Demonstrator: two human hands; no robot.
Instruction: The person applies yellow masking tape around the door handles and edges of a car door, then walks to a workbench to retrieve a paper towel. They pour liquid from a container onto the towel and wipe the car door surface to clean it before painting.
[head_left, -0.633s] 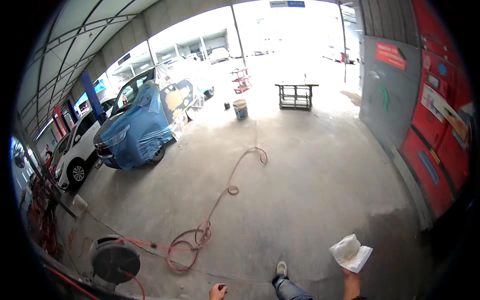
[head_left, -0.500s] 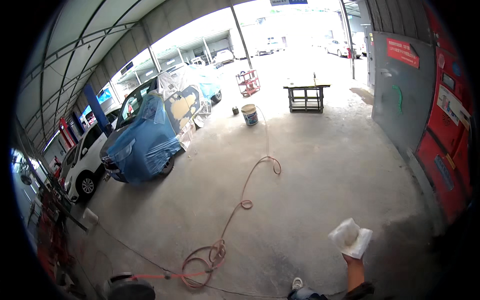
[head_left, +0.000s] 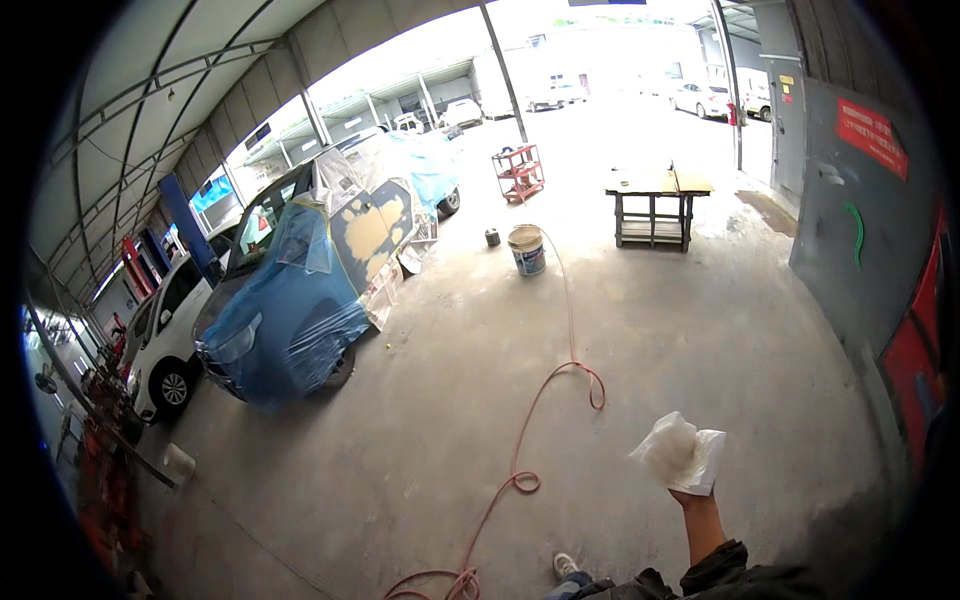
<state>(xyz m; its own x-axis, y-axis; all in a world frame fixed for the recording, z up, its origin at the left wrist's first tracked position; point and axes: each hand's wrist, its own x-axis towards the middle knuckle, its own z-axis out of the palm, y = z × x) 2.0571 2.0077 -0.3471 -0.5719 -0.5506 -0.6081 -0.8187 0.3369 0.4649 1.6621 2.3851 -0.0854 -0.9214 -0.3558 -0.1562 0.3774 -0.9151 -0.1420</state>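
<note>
My right hand (head_left: 692,496) is raised at the lower right, its fingers closed on a crumpled white sheet (head_left: 682,452). The sheet looks thin, like plastic or paper, with a beige patch in its middle; its exact kind is unclear. Most of the fingers are hidden beneath it. My left hand is out of sight. Ahead on the left stands a car (head_left: 285,330) wrapped in blue film, its side panel (head_left: 365,232) showing beige filler patches.
A red hose (head_left: 528,425) loops over the concrete floor toward a bucket (head_left: 526,250). Beyond stand a red cart (head_left: 518,173) and a workbench (head_left: 655,215). A white car (head_left: 160,345) is parked at left. A grey door (head_left: 850,190) lines the right side.
I have moved forward, so the bucket, workbench and covered car look nearer. The hose coils have slid toward the lower edge. My right hand still holds the white sheet.
</note>
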